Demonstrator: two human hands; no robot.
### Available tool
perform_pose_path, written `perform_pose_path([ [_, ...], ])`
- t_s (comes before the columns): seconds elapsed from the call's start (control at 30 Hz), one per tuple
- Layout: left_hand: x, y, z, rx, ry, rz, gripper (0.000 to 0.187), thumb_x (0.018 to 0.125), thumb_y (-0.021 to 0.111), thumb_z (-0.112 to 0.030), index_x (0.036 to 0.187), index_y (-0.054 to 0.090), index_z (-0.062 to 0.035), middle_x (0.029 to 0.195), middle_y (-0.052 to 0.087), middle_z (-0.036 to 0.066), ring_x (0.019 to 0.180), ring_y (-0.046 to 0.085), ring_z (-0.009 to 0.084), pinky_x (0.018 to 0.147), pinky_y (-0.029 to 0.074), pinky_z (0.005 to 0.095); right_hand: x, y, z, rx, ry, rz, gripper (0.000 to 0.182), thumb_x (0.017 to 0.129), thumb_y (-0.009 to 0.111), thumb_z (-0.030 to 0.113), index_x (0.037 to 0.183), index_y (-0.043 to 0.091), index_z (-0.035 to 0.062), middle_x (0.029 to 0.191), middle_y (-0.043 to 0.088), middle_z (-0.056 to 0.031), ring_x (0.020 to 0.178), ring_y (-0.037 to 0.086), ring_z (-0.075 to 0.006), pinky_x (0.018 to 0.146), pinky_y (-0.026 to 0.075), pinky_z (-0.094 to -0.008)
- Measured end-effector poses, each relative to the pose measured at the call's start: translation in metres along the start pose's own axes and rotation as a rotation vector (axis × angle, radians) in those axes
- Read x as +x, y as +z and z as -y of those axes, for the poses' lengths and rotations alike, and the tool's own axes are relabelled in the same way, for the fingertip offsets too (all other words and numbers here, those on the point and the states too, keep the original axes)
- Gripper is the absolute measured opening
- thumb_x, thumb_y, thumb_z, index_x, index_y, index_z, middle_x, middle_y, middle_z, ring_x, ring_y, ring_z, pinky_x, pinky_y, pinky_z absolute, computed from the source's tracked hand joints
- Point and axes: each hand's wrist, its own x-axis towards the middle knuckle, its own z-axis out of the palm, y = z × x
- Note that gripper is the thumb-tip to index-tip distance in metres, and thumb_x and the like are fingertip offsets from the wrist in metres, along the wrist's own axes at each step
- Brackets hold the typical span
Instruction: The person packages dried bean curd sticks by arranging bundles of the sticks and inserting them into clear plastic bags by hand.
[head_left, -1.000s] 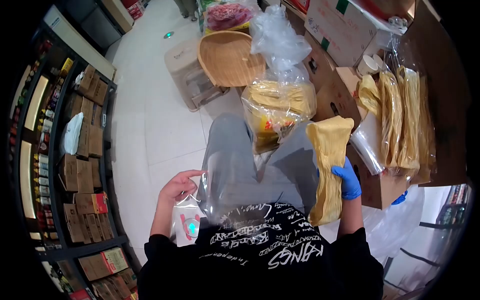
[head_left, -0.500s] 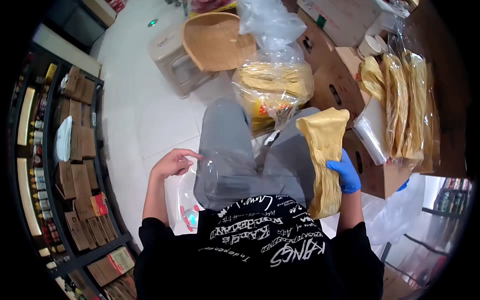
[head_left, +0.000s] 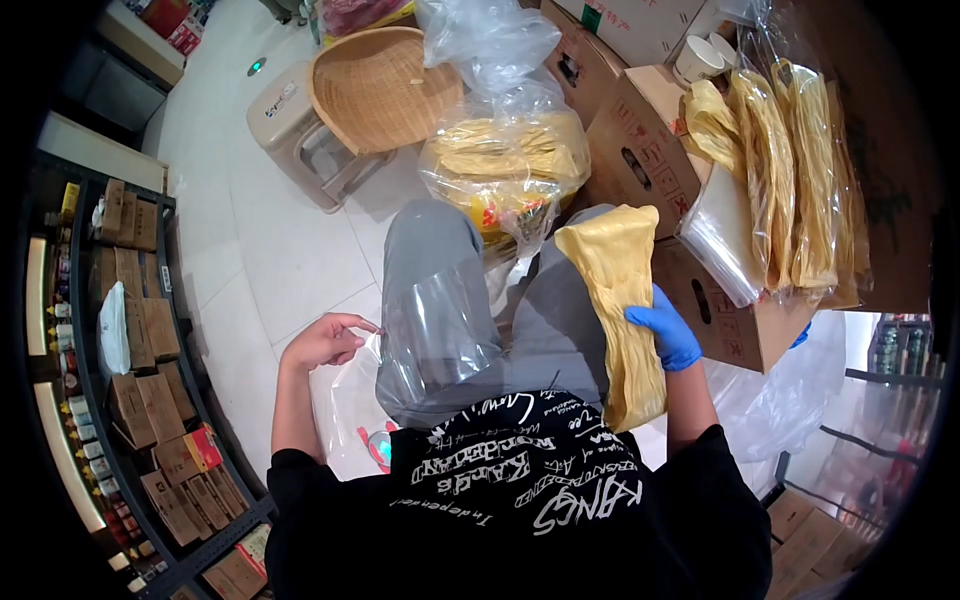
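Two hands, head view: the left hand (head_left: pixel 322 342) is bare, the right hand (head_left: pixel 668 328) wears a blue glove.
Yellow bundle (head_left: pixel 622 290): long, folded and wrinkled, in the right hand, tilted over the right thigh, its lower end against the dark shirt (head_left: pixel 540 530).
Right grip: closed on the bundle near its middle, thumb pressed on the front face; the other fingers are mostly hidden.
Left grip: index finger stretched out, thumb apart from its tip, the others curled; nothing shows pinched, and contact with the film cannot be told.
Clear bag (head_left: pixel 440 330): flat over the left thigh, its edge just beside the left index fingertip.
Step in hand, as judged: the right hand holds the bundle up while the left attends to the bag's edge.
Demands, as judged: a move of the bundle calls for a steady, light hold, as it looks stiff and could crack; lifting the film calls for a fine pinch at one edge.
Carton (head_left: pixel 720 320): to the right, with bagged bundles (head_left: pixel 815 190) and a plastic stack (head_left: pixel 725 240) on it.
Big bag (head_left: pixel 510 150): beyond the knees, more yellow pieces inside.
Stool (head_left: pixel 285 110): bears a woven basket (head_left: pixel 380 90), left of the big bag.
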Motion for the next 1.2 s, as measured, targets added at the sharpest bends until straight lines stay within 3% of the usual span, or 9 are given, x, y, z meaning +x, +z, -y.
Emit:
perform_pose_path([
  [0.13, 0.010, -0.009, 0.012, 0.183, -0.061, -0.068, 0.030, 0.085, 0.061, -0.008, 0.115, 0.063, -0.0045, 0.057, 0.049, -0.002, 0.049, 0.042, 0.0062, 0.044, 0.032, 0.0215, 0.011, -0.002, -0.006, 0.049, 0.073, 0.036, 0.066, 0.074, 0.073, 0.017, 0.132, 0.046, -0.0014, 0.119, 0.059, -0.0078, 0.105, 0.058, -0.0169, 0.092, 0.045, -0.0305],
  [0.27, 0.032, 0.043, 0.003, 1.131, 0.404, -0.911, 0.054, 0.077, 0.070, -0.013, 0.127, 0.052, -0.0046, 0.116, 0.053, 0.016, 0.106, 0.052, 0.0316, 0.092, 0.040, 0.0430, 0.017, 0.008, -0.003, 0.055, 0.067, 0.065, 0.067, 0.074, 0.073, 0.017, 0.133, 0.045, -0.0007, 0.119, 0.059, -0.0076, 0.105, 0.058, -0.0168, 0.091, 0.045, -0.0304],
  [0.47, 0.103, 0.135, -0.078, 1.344, 0.860, -0.379, 0.053, 0.078, 0.063, -0.012, 0.129, 0.050, -0.0061, 0.139, 0.040, 0.020, 0.130, 0.036, 0.0374, 0.104, 0.031, 0.0463, 0.017, 0.016, 0.000, 0.061, 0.041, 0.079, 0.067, 0.075, 0.073, 0.018, 0.133, 0.045, -0.0016, 0.119, 0.058, -0.0077, 0.104, 0.058, -0.0166, 0.091, 0.045, -0.0301],
  [0.63, 0.155, 0.139, -0.089, 1.764, 0.093, 0.043, 0.047, 0.077, 0.061, -0.016, 0.123, 0.058, -0.0070, 0.130, 0.053, 0.017, 0.131, 0.036, 0.0346, 0.102, 0.032, 0.0449, 0.007, 0.007, 0.000, -0.053, 0.056, 0.093, 0.065, 0.075, 0.074, 0.019, 0.130, 0.047, -0.0025, 0.116, 0.060, -0.0070, 0.102, 0.058, -0.0161, 0.090, 0.046, -0.0297],
  [0.73, 0.195, 0.144, -0.070, 1.870, 0.054, -0.123, 0.030, 0.074, 0.064, -0.017, 0.102, 0.071, -0.0095, 0.116, 0.064, 0.013, 0.122, 0.047, 0.0274, 0.095, 0.037, 0.0430, 0.006, 0.004, -0.006, 0.018, 0.056, 0.102, 0.062, 0.076, 0.073, 0.017, 0.129, 0.048, -0.0017, 0.116, 0.060, -0.0065, 0.101, 0.059, -0.0165, 0.091, 0.046, -0.0307],
  [0.8, 0.207, 0.154, -0.101, 1.898, -0.127, 0.209, 0.012, 0.071, 0.073, -0.023, 0.079, 0.075, -0.0156, 0.096, 0.071, 0.007, 0.091, 0.063, 0.0193, 0.078, 0.043, 0.0414, 0.004, 0.004, -0.009, -0.002, 0.020, 0.084, 0.066, 0.077, 0.072, 0.013, 0.135, 0.042, -0.0017, 0.124, 0.056, -0.0082, 0.110, 0.056, -0.0191, 0.094, 0.045, -0.0327],
  [0.9, 0.217, 0.140, -0.104, 1.743, 0.259, 0.193, 0.014, 0.065, 0.074, -0.015, 0.079, 0.075, -0.0175, 0.076, 0.070, 0.003, 0.075, 0.065, 0.0173, 0.061, 0.047, 0.0408, 0.012, -0.009, -0.017, -0.063, 0.001, 0.095, 0.068, 0.078, 0.071, 0.013, 0.137, 0.040, -0.0017, 0.128, 0.054, -0.0079, 0.114, 0.054, -0.0197, 0.097, 0.043, -0.0325],
  [0.97, 0.222, 0.123, -0.110, 1.272, 0.350, 0.392, 0.011, 0.066, 0.070, -0.010, 0.076, 0.071, -0.0069, 0.074, 0.068, 0.009, 0.068, 0.064, 0.0209, 0.061, 0.049, 0.0341, 0.011, -0.009, -0.010, -0.065, -0.030, 0.135, 0.066, 0.077, 0.072, 0.015, 0.134, 0.043, -0.0019, 0.124, 0.057, -0.0084, 0.111, 0.056, -0.0205, 0.095, 0.044, -0.0330],
  [1.2, 0.112, 0.063, -0.185, 1.116, 0.453, 0.073, 0.015, 0.066, 0.065, -0.009, 0.079, 0.072, -0.0048, 0.070, 0.068, 0.010, 0.066, 0.064, 0.0197, 0.061, 0.050, 0.0353, 0.019, -0.002, 0.010, -0.031, -0.040, 0.141, 0.064, 0.075, 0.074, 0.018, 0.130, 0.047, -0.0019, 0.117, 0.060, -0.0090, 0.105, 0.059, -0.0208, 0.092, 0.046, -0.0342],
])
